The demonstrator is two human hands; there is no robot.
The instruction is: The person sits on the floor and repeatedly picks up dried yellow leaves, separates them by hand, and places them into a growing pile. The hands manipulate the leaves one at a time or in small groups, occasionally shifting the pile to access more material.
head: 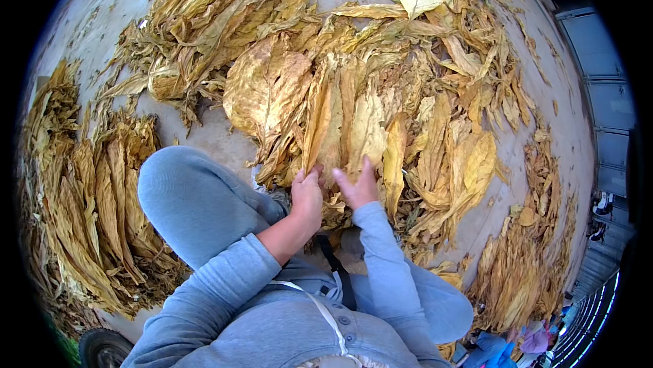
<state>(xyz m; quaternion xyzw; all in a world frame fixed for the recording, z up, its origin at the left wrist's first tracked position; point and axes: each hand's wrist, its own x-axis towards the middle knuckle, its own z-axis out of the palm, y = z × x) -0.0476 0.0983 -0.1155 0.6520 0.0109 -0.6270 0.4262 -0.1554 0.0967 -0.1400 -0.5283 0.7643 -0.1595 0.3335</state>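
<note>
Dried yellow-brown leaves, which look like tobacco, lie in a heap in front of me. My left hand (307, 199) pinches the narrow lower end of a folded, upright golden leaf (317, 118). Just to its right is my right hand (360, 187), with thumb and forefinger spread apart at the lower edge of a pale yellow leaf (368, 131). Some of its fingers are hidden, and I cannot make out whether it touches that leaf. A broad brown leaf (268, 87) lies to the left of the folded one. Another yellow leaf (394, 164) hangs right of my right hand.
Leaf bundles lie at the upper left (204, 21), far left (97, 199) and lower right (525, 261) on the pale floor (214, 133). My bent knee (178, 194) rises left of my hands. A tyre (104, 350) and piled cloth (490, 350) sit at the bottom corners.
</note>
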